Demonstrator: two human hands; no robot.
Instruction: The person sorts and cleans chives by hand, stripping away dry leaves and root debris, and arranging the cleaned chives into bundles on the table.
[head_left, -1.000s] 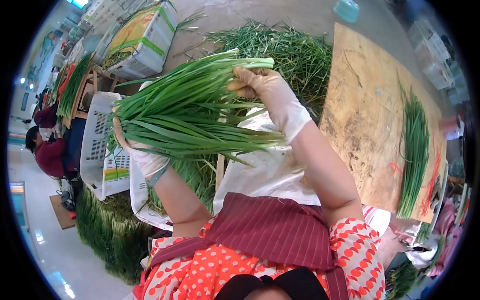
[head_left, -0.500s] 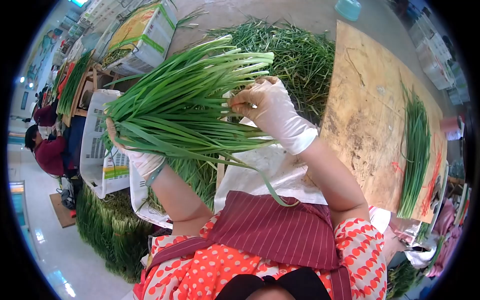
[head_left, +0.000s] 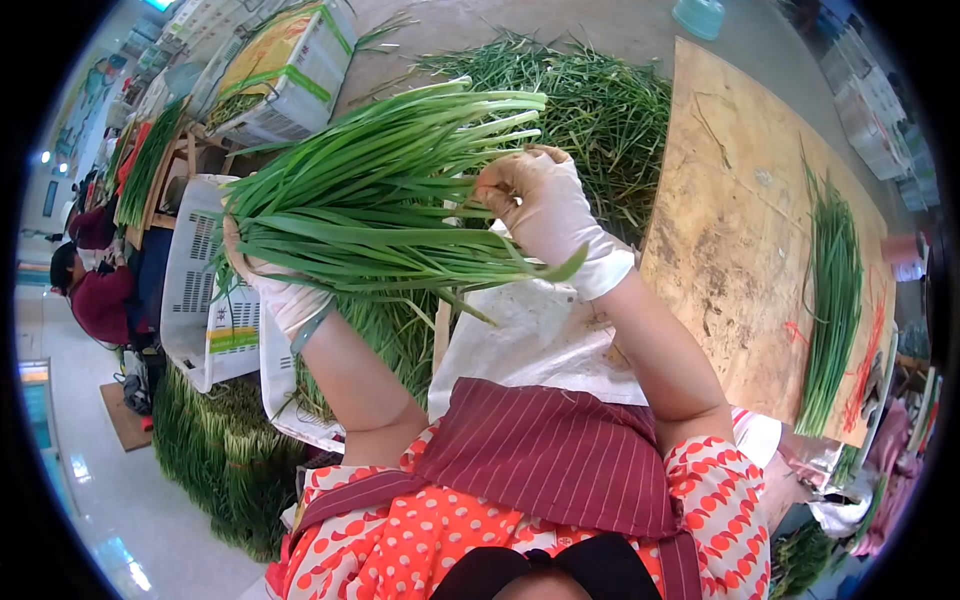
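Observation:
A thick bunch of garlic chives [head_left: 370, 170] lies across both hands in front of my chest, pale stem ends to the right. At its leafy end my left hand [head_left: 275, 285], in a whitish glove, is wrapped round the bunch, fingers partly covered by leaves. My right hand [head_left: 540, 205], in a stained pale glove, pinches at the stems on the right side with thumb and fingertips together. Exactly which stalks sit in that pinch is hard to see. One broad leaf tip sticks out below the right wrist.
Behind the hands spreads a heap of loose greens [head_left: 600, 120]. On the right, a wooden board [head_left: 720, 230] bears a chive bundle [head_left: 832, 300] and red ties [head_left: 868, 350]. White crates [head_left: 190, 330] and stacked bundles [head_left: 220, 460] stand left, near another person [head_left: 100, 300].
The long leaf that dangled toward my apron no longer hangs there; a leaf tip now points right beneath my wrist. My right fingers have shifted slightly up and right along the stems.

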